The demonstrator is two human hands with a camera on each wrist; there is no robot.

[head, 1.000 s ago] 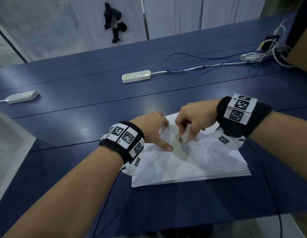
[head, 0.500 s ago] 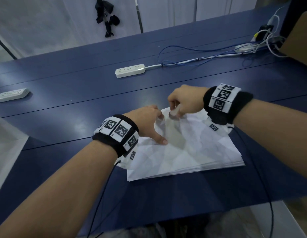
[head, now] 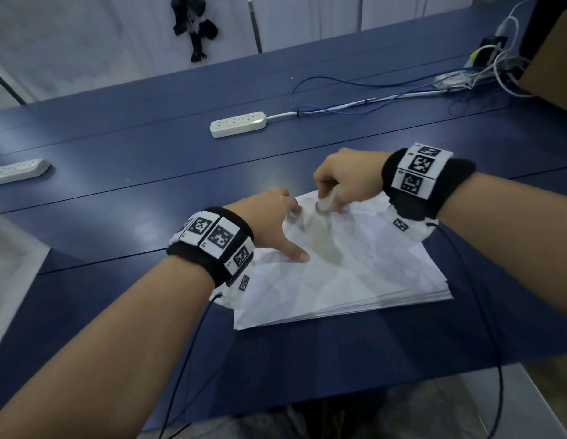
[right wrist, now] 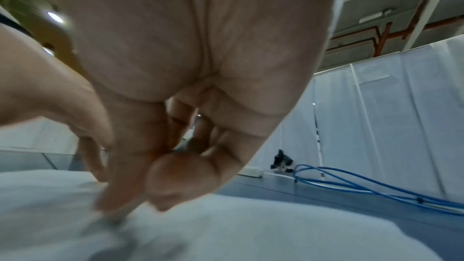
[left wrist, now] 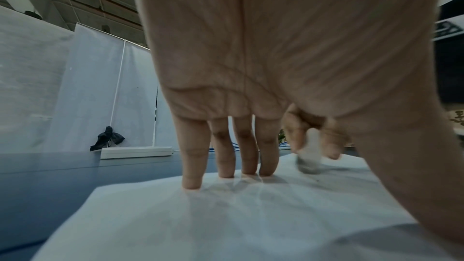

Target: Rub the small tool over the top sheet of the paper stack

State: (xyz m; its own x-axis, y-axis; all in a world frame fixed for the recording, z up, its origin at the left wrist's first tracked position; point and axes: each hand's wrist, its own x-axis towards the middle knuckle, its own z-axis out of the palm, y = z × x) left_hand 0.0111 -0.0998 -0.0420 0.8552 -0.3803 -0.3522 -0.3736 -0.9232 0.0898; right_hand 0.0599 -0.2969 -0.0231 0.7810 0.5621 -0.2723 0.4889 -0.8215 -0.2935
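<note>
A stack of white paper (head: 339,274) is seen lying on the dark blue bench (head: 149,191), its top sheet creased. The left hand (head: 269,223) is spread flat, straight fingers (left wrist: 192,166) and thumb pressed onto the sheet near its far left corner. A small white eraser (head: 326,202), greyed at its tip, is pinched by the right hand (head: 345,179) and held tip-down against the paper's far edge. Compared with one second earlier, the right hand and eraser are found further up the sheet, toward the far edge, while the left hand has stayed planted. A white power strip (head: 238,123) and blue cables (head: 355,99) are left beyond.
</note>
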